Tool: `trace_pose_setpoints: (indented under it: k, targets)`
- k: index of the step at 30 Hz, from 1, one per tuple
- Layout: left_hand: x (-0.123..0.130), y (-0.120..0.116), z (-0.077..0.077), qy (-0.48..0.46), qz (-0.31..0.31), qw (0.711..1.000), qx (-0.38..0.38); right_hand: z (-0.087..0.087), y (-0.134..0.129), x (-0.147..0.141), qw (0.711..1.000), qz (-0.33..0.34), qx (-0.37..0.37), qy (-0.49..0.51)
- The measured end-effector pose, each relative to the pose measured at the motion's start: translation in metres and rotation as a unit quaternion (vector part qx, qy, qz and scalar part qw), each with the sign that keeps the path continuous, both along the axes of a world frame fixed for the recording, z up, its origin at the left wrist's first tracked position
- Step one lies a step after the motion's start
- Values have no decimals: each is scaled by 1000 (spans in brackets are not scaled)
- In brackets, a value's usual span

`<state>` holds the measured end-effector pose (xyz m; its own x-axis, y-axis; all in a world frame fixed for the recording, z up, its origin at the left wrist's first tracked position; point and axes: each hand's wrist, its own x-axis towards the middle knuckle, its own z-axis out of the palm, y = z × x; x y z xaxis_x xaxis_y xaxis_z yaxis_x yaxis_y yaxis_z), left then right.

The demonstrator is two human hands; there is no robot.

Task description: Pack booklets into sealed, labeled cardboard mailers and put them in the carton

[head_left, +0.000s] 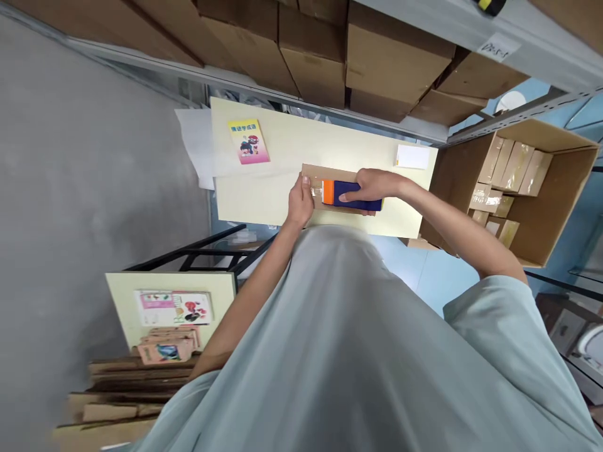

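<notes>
Over the pale table, my left hand [301,199] grips the left end of a small brown cardboard box [339,172], its thumb on top. Shiny clear tape shows on the cardboard near that thumb. On the box lies a flat dark blue item [360,204] with an orange band at its left end; its kind I cannot make out. My right hand [377,185] is closed on this item and the box, thumb across the blue surface. A few fingertips show below the box's lower edge; the other fingers are hidden.
A yellow-and-pink booklet [249,142] and a white box [412,157] lie on the table [282,147]. Right stands an open carton [541,238] holding several small boxes. Shelved cartons [391,56] line the back. Lower left, a side table [123,295] bears booklets, near stacked cardboard [108,411].
</notes>
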<state>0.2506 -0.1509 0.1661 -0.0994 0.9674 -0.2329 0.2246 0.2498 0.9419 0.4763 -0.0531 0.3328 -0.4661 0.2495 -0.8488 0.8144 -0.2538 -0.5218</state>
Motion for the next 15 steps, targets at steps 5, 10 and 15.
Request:
trace_pose_setpoints:
  k: [5,10,15]
  targets:
    - [0,-1,-2,61,0,998,2,28,-11,73,998,34,10,-52]
    - [2,-1,-4,105,11,994,-6,43,-26,146,991,43,51,-114]
    - [2,0,-7,137,10,990,-18,20,-30,159,994,32,17,-104]
